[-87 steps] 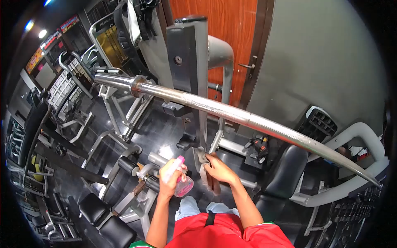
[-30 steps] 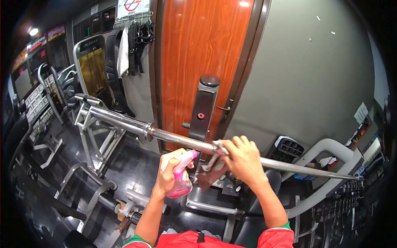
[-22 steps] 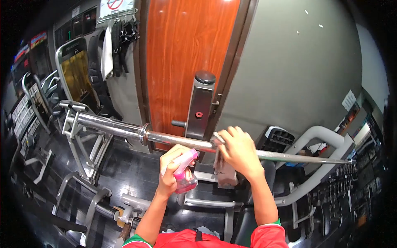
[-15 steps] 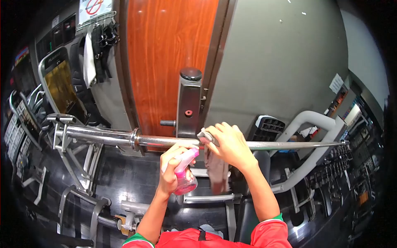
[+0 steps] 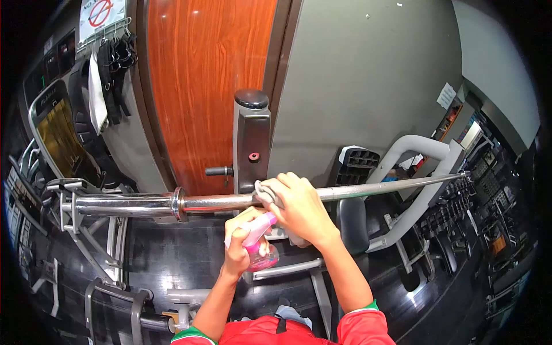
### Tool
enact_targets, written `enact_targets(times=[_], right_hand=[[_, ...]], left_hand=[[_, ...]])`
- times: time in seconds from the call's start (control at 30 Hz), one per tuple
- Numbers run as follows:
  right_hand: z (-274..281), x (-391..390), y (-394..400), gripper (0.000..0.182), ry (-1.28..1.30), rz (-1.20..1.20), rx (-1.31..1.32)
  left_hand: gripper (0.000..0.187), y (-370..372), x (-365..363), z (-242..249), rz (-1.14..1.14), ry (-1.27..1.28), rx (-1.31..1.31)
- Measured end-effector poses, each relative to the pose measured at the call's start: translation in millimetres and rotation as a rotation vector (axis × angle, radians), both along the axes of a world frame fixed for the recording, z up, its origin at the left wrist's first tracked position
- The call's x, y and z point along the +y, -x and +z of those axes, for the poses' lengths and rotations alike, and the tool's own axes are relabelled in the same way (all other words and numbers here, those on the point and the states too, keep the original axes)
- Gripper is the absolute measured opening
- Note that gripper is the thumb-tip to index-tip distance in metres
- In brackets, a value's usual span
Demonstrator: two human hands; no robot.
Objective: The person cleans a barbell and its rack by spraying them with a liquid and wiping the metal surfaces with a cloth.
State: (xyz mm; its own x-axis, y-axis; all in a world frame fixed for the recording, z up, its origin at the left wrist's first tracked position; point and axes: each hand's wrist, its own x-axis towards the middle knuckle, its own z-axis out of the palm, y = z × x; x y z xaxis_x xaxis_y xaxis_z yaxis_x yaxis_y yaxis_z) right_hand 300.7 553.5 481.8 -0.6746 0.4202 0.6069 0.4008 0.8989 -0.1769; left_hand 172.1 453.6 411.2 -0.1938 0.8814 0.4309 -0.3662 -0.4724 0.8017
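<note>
A long chrome barbell (image 5: 224,202) runs across the view at chest height, its thick sleeve end on the left. My right hand (image 5: 296,204) is closed round the bar with a greyish cloth (image 5: 266,195) pressed against the metal. Most of the cloth is hidden behind the hand and wrist. Just below the bar, my left hand (image 5: 240,238) grips a pink spray bottle (image 5: 263,260) by its neck and trigger. Its clear lower part shows pink liquid. The bottle's pink nozzle is close to my right hand.
A black machine post (image 5: 253,138) stands behind the bar before an orange wooden door (image 5: 198,86). Metal frames hold the bar's left end. At right are a padded bench (image 5: 352,224), a thick grey frame (image 5: 414,144) and racked dumbbells (image 5: 451,207). Straps (image 5: 115,69) hang at upper left.
My right hand and the cloth have slid left along the bar, nearer the spray bottle. The cloth's hanging end is now mostly hidden. The view has turned slightly, so the bar slopes up to the right.
</note>
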Motion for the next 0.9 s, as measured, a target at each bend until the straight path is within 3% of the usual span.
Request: enact_targets(times=[0.07,0.17,0.2,0.4,0.47,0.5,0.6,0.67,0.73,0.77,0.87,0.9], right_hand=[[12.2,0.3,2.1,0.029,0.027,-0.051,-0.072],[37.1,9.5,-5.5,0.04,0.331,-0.15,-0.222],[37.4,19.1,-11.2,0.04,0.234,-0.252,-0.298],[31.0,18.9,-45.9,0.037,0.336,-0.343,-0.242],[11.4,2.9,-40.5,0.029,-0.052,-0.386,-0.046],[4.2,-11.4,-33.7,0.024,-0.05,-0.359,0.007],[-44.2,-23.1,-19.4,0.044,-0.104,-0.179,0.202],[-61.2,-18.6,-25.2,0.054,-0.085,-0.193,0.237],[-70.7,-13.8,-31.1,0.038,-0.219,-0.243,0.355],[-76.8,-12.9,-32.5,0.04,-0.25,-0.302,0.39],[-103.6,-8.7,-36.6,0.03,-0.145,-0.416,0.659],[-110.5,-12.5,-31.8,0.02,-0.031,-0.456,0.797]], left_hand=[[0.058,1.2,0.2,-1.2,-0.009,0.009,0.022],[0.059,4.9,2.0,-4.9,-0.031,0.009,0.021],[0.059,6.2,4.1,-7.0,-0.021,-0.017,0.041],[0.062,4.9,2.7,-4.2,-0.02,0.005,0.015],[0.063,5.3,1.6,-3.0,-0.032,0.015,0.022],[0.063,6.9,2.3,-5.2,-0.033,0.018,0.02],[0.063,13.4,6.1,-9.5,-0.088,-0.032,0.05],[0.064,14.5,3.9,-6.3,-0.112,-0.011,0.058],[0.063,13.8,2.2,-4.4,-0.11,-0.007,0.061],[0.063,14.4,2.1,-3.4,-0.105,-0.006,0.065],[0.063,15.9,2.1,-3.9,-0.099,-0.004,0.092],[0.063,16.2,2.1,-3.6,-0.099,-0.004,0.091]])
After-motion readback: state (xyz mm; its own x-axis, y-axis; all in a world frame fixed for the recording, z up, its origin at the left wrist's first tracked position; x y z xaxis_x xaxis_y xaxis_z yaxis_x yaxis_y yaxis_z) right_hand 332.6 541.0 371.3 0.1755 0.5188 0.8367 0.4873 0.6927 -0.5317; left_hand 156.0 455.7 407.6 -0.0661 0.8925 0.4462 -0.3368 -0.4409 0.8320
